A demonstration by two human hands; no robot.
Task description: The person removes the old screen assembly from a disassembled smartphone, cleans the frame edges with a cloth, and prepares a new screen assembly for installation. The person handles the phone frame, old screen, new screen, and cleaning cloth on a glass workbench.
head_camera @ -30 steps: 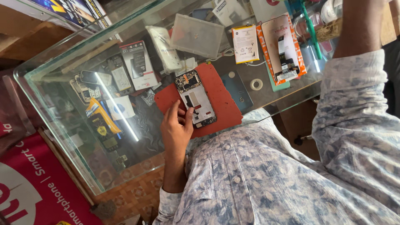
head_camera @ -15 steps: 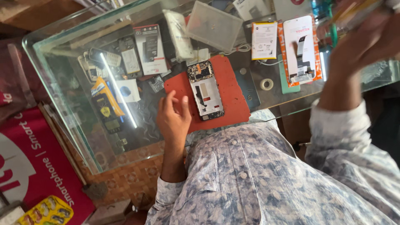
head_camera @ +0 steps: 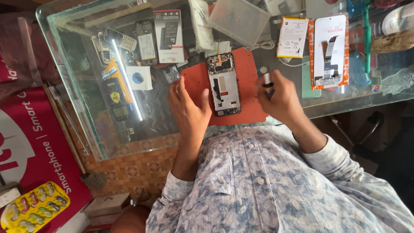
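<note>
lying face-down on the red work mat (head_camera: 250,86), the opened, thin, fragile phone frame (head_camera: 223,84) wants edge holds; left hand (head_camera: 188,110) rests open beside it, right hand (head_camera: 280,97) pinches a small dark-tipped tool (head_camera: 268,81).

The left hand (head_camera: 189,108) lies flat and open, fingers spread, near the counter's front edge; the right hand (head_camera: 280,97) is curled tight, pinching something small.
</note>
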